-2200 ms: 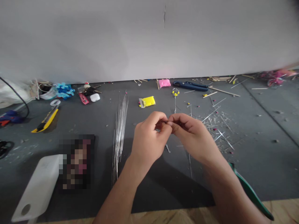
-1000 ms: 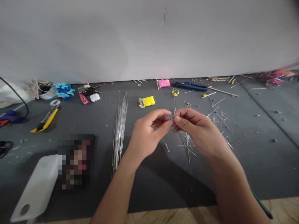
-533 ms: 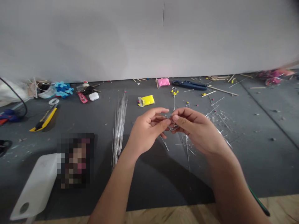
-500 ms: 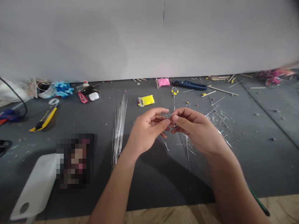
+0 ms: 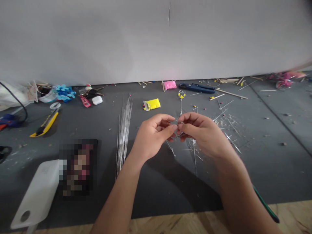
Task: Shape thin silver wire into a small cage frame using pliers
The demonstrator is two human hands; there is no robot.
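Note:
My left hand (image 5: 152, 138) and my right hand (image 5: 203, 135) meet fingertip to fingertip above the dark mat (image 5: 158, 182). Both are closed in a pinch on a small piece of thin wire (image 5: 177, 123) held between them. A wire stem topped with yellow beads (image 5: 181, 95) lies just beyond my fingers. A bundle of straight silver wires (image 5: 123, 130) lies to the left of my left hand. Short wire offcuts (image 5: 226, 126) are scattered to the right of my right hand.
A yellow packet (image 5: 152, 104), a pink packet (image 5: 169, 84) and blue pliers (image 5: 197, 87) lie near the wall. At the left are a yellow utility knife (image 5: 45, 125), a white earbud case (image 5: 97, 100) and a white box (image 5: 36, 195). A green-handled tool (image 5: 265, 206) lies by my right forearm.
Both hands have drifted slightly away from me while staying pinched together on the wire. The fingers have shifted a little around it.

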